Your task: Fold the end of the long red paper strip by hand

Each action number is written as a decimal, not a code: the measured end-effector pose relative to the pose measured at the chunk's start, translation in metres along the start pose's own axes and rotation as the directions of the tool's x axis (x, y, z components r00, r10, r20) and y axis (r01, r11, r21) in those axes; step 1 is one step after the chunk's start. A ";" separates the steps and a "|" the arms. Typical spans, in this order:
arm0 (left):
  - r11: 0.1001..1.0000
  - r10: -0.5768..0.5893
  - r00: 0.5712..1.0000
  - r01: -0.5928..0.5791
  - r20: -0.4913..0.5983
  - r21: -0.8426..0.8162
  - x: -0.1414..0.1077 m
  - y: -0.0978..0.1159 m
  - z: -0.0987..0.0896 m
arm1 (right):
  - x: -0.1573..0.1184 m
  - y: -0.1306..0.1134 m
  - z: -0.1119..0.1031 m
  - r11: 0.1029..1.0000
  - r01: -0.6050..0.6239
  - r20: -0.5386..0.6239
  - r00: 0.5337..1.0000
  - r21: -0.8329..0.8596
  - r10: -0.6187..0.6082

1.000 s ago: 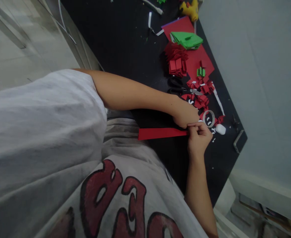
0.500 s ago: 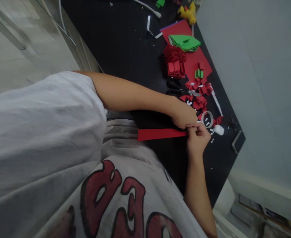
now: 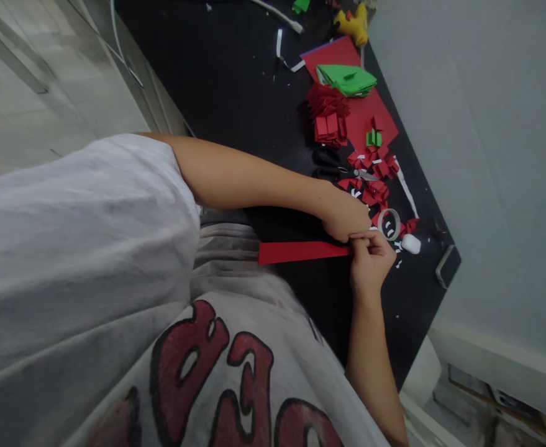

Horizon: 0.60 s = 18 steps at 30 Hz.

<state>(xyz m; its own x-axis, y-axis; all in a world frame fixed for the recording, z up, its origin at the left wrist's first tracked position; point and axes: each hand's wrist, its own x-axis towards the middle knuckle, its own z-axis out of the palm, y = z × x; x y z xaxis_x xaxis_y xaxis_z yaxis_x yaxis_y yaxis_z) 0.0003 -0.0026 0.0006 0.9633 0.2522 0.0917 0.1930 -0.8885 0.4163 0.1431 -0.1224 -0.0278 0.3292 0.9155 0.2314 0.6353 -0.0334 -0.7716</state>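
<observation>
A long red paper strip (image 3: 300, 251) stretches from near my lap toward my hands. My right hand (image 3: 370, 257) pinches its far end between thumb and fingertips. Closed up against those fingertips is my left hand (image 3: 347, 214), its back turned to me and its fingers mostly hidden; it appears to grip the same end. Just beyond my left hand are scissors with black handles (image 3: 335, 172), several folded red paper pieces (image 3: 374, 192) and a roll of clear tape (image 3: 389, 224). A small white case (image 3: 410, 244) sits near my right hand.
On the black table (image 3: 235, 81) stand a stack of folded red paper (image 3: 328, 118), folded green paper (image 3: 350, 81) on red sheets (image 3: 370, 112), and a yellow toy (image 3: 354, 25). A phone (image 3: 447, 267) lies by the far edge. A white cable (image 3: 282, 18) crosses the table.
</observation>
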 end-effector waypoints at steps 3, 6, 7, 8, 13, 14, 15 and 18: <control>1.000 0.014 1.000 -0.014 0.017 0.026 0.001 -0.001 0.002 | 0.000 0.000 0.001 1.000 0.003 -0.002 1.000 0.013 -0.003; 1.000 0.021 0.999 -0.021 -0.025 -0.013 0.003 -0.003 0.005 | 0.000 -0.001 0.001 1.000 0.013 0.000 1.000 0.001 -0.013; 0.999 0.022 0.999 -0.024 -0.045 -0.039 0.004 -0.004 0.006 | 0.000 -0.001 0.001 1.000 0.018 -0.001 1.000 -0.006 -0.018; 0.998 0.024 0.998 -0.028 -0.062 -0.060 0.005 -0.005 0.008 | 0.000 -0.001 0.001 1.000 0.021 -0.001 1.000 -0.011 -0.021; 0.999 0.015 0.999 -0.016 -0.049 -0.032 0.004 -0.004 0.006 | 0.000 -0.001 0.001 0.999 0.028 0.000 1.000 -0.030 -0.028; 1.000 0.015 1.000 -0.015 -0.027 -0.004 0.003 -0.003 0.005 | 0.000 -0.001 0.001 0.999 0.028 0.000 1.000 -0.030 -0.028; 0.999 0.020 1.000 -0.020 0.007 0.030 0.002 -0.002 0.004 | 0.000 -0.001 0.001 0.999 0.027 0.001 1.000 -0.029 -0.027; 0.996 0.014 0.998 -0.020 0.068 0.082 0.000 0.001 0.000 | 0.000 0.000 0.001 1.000 0.025 -0.002 1.000 -0.015 -0.025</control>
<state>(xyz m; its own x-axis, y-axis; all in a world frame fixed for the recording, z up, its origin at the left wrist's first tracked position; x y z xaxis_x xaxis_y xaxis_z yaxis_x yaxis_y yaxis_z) 0.0004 -0.0035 0.0013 0.9765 0.2126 0.0358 0.1883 -0.9217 0.3392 0.1427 -0.1222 -0.0280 0.3145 0.9153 0.2515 0.6538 -0.0168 -0.7565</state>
